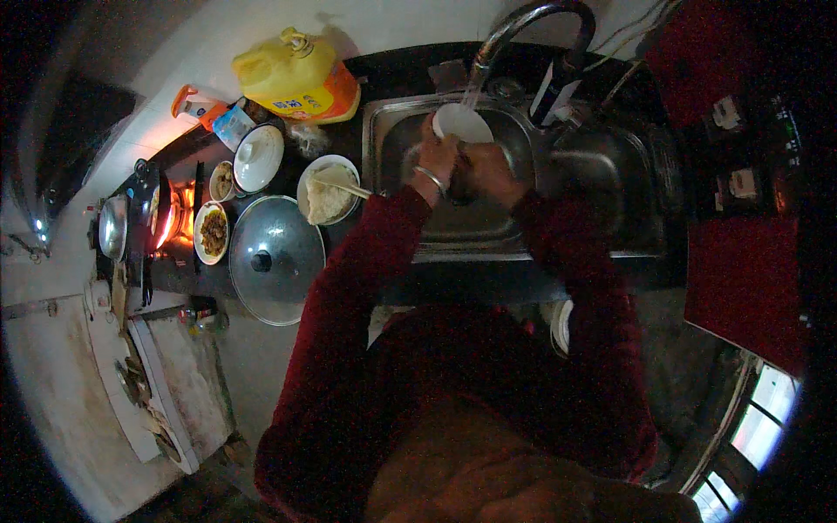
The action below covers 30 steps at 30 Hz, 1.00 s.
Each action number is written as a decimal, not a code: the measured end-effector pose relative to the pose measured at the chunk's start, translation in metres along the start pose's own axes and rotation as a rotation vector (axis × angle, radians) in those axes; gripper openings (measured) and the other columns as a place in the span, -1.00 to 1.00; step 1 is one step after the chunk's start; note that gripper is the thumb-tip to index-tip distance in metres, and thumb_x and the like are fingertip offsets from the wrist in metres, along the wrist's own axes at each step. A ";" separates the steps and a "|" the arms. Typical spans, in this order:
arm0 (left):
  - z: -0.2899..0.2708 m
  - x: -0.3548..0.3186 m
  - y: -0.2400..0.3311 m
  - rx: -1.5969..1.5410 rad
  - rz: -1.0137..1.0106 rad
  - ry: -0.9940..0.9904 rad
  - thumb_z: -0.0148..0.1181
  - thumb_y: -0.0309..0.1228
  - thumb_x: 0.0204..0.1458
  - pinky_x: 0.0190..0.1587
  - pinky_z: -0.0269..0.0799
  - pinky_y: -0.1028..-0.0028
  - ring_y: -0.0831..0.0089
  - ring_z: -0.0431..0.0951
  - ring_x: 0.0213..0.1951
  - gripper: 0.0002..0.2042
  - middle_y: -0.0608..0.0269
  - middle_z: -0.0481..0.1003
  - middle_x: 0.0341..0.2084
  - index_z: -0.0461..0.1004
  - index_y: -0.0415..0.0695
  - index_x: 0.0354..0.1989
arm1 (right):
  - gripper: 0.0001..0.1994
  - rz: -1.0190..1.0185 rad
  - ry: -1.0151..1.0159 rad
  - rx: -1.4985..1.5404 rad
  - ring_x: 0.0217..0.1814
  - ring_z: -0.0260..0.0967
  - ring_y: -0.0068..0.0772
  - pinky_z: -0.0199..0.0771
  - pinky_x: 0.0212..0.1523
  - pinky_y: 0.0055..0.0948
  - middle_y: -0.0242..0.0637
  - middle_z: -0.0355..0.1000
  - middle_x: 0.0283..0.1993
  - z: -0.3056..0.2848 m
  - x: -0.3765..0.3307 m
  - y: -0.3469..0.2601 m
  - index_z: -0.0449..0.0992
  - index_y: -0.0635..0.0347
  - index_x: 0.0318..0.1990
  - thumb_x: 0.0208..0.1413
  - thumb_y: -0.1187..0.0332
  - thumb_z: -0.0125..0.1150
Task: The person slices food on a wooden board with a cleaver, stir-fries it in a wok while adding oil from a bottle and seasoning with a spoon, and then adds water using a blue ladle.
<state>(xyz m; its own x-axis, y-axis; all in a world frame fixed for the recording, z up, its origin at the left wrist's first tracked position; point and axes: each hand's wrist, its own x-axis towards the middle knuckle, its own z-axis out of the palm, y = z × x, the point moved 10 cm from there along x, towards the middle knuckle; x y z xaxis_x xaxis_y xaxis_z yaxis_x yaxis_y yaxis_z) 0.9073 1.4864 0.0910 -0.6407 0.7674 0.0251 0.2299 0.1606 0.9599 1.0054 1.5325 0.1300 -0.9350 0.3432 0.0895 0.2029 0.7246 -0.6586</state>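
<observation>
A white bowl [465, 124] is tilted under the thin stream of water from the curved metal faucet [534, 16], over the left basin of the steel sink [516, 220]. My left hand [437, 159], with a bangle at its wrist, grips the bowl's left edge, fingers closed. Close below the bowl's lower rim is my right hand [490, 171]; its fingers are dim and partly hidden, so I cannot tell how they are set. Both forearms, in dark red sleeves, reach over the sink's front edge.
Left of the sink stand a rice bowl [321, 209] with a paddle, a glass lid [288, 283], a dish of brown food [212, 234] and a white lidded pot [258, 159]. A yellow oil jug [296, 78] stands behind. Flames burn beside a wok [139, 209] at far left.
</observation>
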 end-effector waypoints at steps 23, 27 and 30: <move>0.012 0.004 0.005 -0.015 0.272 -0.133 -0.12 -0.58 -0.19 -0.11 0.45 0.25 0.03 0.33 0.00 -0.38 -0.07 0.21 0.03 -0.07 -0.18 0.17 | -0.76 0.209 0.090 0.584 -0.32 0.35 -0.30 0.40 -0.31 -0.34 -0.25 0.39 -0.24 -0.001 -0.045 0.098 0.37 0.12 -0.10 0.10 0.30 -0.05; 0.007 -0.005 0.065 0.078 0.235 -0.102 -0.15 -0.64 -0.32 0.02 0.31 0.22 -0.02 0.29 0.02 -0.32 -0.09 0.21 0.03 -0.01 -0.18 0.16 | -0.77 0.410 0.282 1.215 -0.34 0.33 -0.33 0.39 -0.34 -0.36 -0.28 0.38 -0.27 -0.006 -0.077 0.153 0.37 0.11 -0.12 0.11 0.28 -0.07; 0.011 -0.001 0.077 0.194 0.260 -0.084 -0.13 -0.65 -0.35 0.10 0.20 0.20 -0.03 0.28 0.02 -0.33 -0.10 0.22 0.01 0.05 -0.19 0.14 | -0.78 0.459 0.418 1.542 -0.36 0.31 -0.35 0.39 -0.36 -0.37 -0.30 0.37 -0.29 -0.009 -0.095 0.191 0.37 0.11 -0.14 0.12 0.26 -0.08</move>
<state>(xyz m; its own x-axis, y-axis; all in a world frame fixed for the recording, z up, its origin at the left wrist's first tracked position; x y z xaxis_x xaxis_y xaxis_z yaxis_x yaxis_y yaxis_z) 0.9337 1.5053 0.1618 -0.4813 0.8456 0.2309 0.5182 0.0620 0.8530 1.1355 1.6437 0.0021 -0.6936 0.6573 -0.2947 -0.2765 -0.6207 -0.7337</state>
